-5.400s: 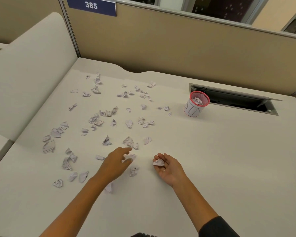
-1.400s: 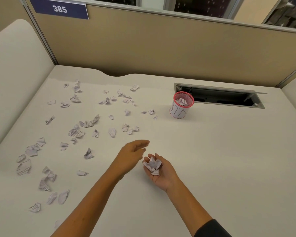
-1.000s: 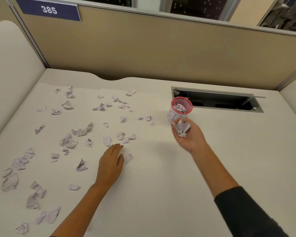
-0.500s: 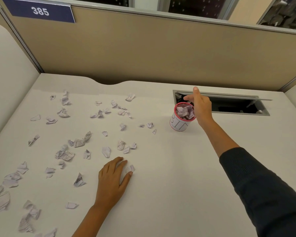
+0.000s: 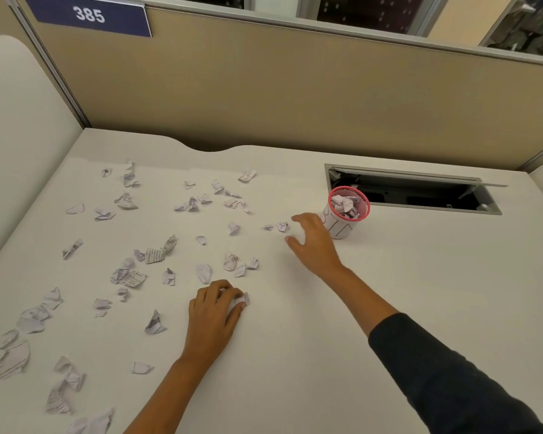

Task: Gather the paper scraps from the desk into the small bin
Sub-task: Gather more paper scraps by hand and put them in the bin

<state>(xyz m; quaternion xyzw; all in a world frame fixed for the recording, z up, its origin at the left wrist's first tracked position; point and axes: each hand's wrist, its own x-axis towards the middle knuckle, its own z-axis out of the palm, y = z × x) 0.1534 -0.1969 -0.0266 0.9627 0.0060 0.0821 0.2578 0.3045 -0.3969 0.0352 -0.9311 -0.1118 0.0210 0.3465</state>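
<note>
Several crumpled paper scraps (image 5: 154, 255) lie scattered over the left half of the white desk (image 5: 295, 355). The small bin (image 5: 347, 216), pink-rimmed mesh with a white wrap, stands right of centre and holds crumpled paper. My left hand (image 5: 215, 311) lies on the desk with its fingers curled round a scrap (image 5: 240, 300). My right hand (image 5: 311, 242) hovers just left of the bin, fingers spread and holding nothing, close to two small scraps (image 5: 282, 226).
A tan partition wall (image 5: 295, 89) with a sign reading 385 closes the back. An open cable slot (image 5: 414, 192) is cut into the desk behind the bin. A cream side panel (image 5: 19, 136) borders the left.
My right hand left the bin's rim after dropping its scraps and moved left and down toward the small scraps. My left hand curled its fingers round the scrap under it.
</note>
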